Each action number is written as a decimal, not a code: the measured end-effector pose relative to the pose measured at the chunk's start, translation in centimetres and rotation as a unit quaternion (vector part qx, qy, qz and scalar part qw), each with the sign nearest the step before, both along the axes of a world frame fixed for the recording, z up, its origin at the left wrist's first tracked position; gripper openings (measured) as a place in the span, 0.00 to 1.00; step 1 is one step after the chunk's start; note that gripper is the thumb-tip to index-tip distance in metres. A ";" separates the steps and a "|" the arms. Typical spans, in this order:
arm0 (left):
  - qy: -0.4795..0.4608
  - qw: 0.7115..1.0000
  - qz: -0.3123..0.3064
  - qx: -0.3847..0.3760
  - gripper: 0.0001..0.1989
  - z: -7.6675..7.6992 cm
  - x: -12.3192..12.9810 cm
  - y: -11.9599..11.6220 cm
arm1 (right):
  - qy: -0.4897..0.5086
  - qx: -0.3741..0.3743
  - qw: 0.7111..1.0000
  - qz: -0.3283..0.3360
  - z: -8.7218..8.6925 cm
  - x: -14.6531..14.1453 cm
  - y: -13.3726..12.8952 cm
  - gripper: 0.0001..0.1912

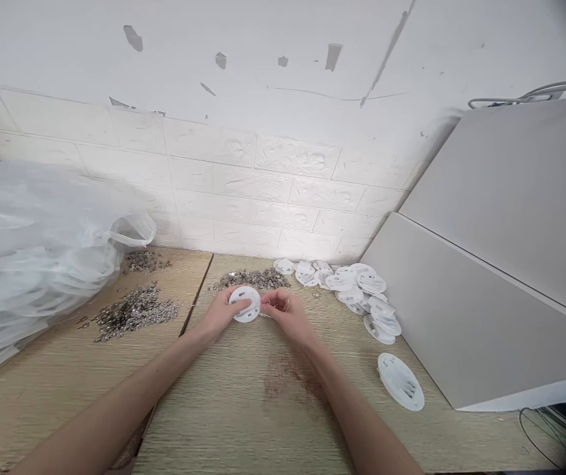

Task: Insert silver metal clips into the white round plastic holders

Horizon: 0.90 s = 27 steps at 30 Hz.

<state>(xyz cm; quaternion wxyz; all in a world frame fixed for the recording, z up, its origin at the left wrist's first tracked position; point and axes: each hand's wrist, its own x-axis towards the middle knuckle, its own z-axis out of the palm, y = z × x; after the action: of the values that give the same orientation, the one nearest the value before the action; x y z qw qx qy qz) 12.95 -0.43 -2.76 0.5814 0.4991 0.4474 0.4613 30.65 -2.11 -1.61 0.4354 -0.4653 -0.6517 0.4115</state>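
A round white plastic disc (247, 293) with small slots is held in my left hand (224, 310), the thumb lying across its face. At the disc's right edge, my right hand (285, 313) has thumb and fingertips pinched together; what they hold is too small to name. Just behind both hands lies a pile of small metal parts (258, 279), and a few more small pieces show under my right fingertips.
More metal parts (137, 310) lie on the wooden table (214, 409) at left, beside a large clear plastic bag (40, 257). Several white discs (352, 284) are heaped at back right, with a separate disc (400, 381) nearer. A grey cabinet (485, 297) stands at right.
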 end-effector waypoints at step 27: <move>0.033 0.997 -0.076 0.013 0.18 0.6 0.0 -0.2 | 0.027 -0.023 0.997 -0.073 0.2 -0.2 -0.1 0.10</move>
<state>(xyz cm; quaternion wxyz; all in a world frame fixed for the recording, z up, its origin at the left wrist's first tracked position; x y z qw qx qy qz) 13.00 -0.67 -2.11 0.5931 0.5538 0.4212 0.4051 30.47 -2.22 -1.43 0.4707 -0.5102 -0.5942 0.4064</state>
